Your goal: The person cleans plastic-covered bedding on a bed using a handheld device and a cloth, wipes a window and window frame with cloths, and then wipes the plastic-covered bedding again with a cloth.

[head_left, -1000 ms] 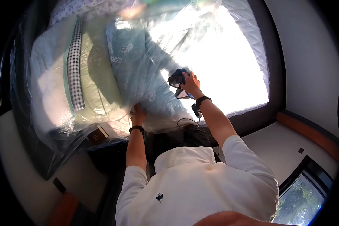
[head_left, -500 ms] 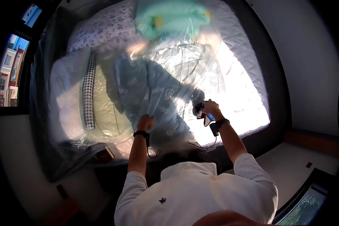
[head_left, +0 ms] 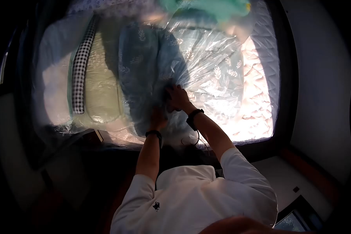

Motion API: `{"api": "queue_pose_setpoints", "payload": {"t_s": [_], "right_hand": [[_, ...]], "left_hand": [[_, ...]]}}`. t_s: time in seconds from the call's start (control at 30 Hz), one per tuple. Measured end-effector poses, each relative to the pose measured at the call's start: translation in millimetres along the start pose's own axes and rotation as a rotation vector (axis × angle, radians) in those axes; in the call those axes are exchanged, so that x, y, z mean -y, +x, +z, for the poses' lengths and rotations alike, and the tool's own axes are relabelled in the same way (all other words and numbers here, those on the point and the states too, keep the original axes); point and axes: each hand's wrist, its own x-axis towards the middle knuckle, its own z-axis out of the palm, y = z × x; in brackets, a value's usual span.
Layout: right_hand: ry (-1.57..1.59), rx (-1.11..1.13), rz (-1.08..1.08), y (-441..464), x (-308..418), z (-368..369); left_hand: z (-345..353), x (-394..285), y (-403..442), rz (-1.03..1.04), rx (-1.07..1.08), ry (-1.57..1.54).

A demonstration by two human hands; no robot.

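My right hand is bent down over the blue leaf-print quilt, with its fingers curled. Something dark shows at the fingertips, too shadowed to name. Just below and to the left, in shadow, my left hand is closed low against the same bedding; whatever it holds is hidden. Clear plastic sheeting lies wrinkled over the quilt and shines in the sunlight. Each wrist wears a black band, and a thin cable shows near the right one.
Pale green bedding and a black-and-white checked strip lie on the left. A mint-green blanket is at the top. White quilted padding runs along the right, inside the dark bed edge. A brown object sits at the lower left.
My right hand has moved left, close to my left hand. The dark item with blue and white parts it held is no longer clearly visible. Plastic and quilt now spread farther right; the view has shifted.
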Motion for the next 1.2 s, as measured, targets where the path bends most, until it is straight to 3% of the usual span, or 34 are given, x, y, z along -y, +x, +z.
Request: {"api": "queue_pose_setpoints", "payload": {"t_s": [0.03, 0.07, 0.13, 0.17, 0.33, 0.43, 0.5, 0.57, 0.6, 0.63, 0.67, 0.77, 0.83, 0.87, 0.93, 1.0, 1.07, 1.2], "right_hand": [[0.026, -0.123, -0.005, 1, -27, 11], [-0.054, -0.062, 0.075, 2, -39, -13], [0.043, -0.26, 0.177, -14, -82, -37], [0.046, -0.222, 0.372, -19, -96, -54], [-0.133, -0.46, 0.616, -79, -203, -83], [-0.037, -0.551, 0.937, -99, -229, -84], [-0.121, -0.724, 0.667, -96, -203, -85], [0.002, -0.774, 0.357, -76, -116, -99], [0.05, -0.701, 0.307, -64, -80, -94], [0.046, -0.572, 0.24, -57, -47, -87], [0.075, -0.541, 0.032, -48, -27, -74], [0.0, -0.346, -0.127, -14, 8, -12], [-0.147, -0.096, -0.153, -5, -3, 10], [-0.145, -0.102, -0.136, -5, -15, 11], [-0.346, -0.162, -0.153, -4, -44, 12], [-0.345, -0.217, -0.052, -14, -85, -18], [-0.357, -0.336, 0.148, -36, -131, -56], [-0.357, -0.448, 0.58, -115, -233, -81]], "left_hand": [[12, 4, 2, -0.08, 0.057, -0.013], [21, 6, 7, -0.157, 0.113, -0.027], [18, 2, 10, -0.155, 0.137, -0.056], [17, 4, 12, -0.162, 0.153, -0.075], [68, 53, 46, -0.046, 0.088, -0.053], [71, 52, 52, 0.019, 0.046, -0.146], [47, 51, 45, 0.058, 0.086, -0.14], [-1, 20, 32, -0.032, 0.232, -0.184], [5, 22, 29, -0.015, 0.254, -0.134], [25, 29, 24, -0.018, 0.141, -0.143], [39, 34, 25, -0.014, 0.02, -0.162], [64, 44, 26, -0.068, -0.021, -0.007], [42, 30, 22, -0.075, 0.098, -0.054], [43, 31, 26, -0.098, 0.199, -0.124], [62, 50, 35, -0.166, 0.205, -0.295], [75, 55, 44, -0.241, 0.212, -0.475], [66, 40, 43, -0.15, 0.098, -0.018], [45, 24, 40, -0.246, 0.168, 0.044]]}}
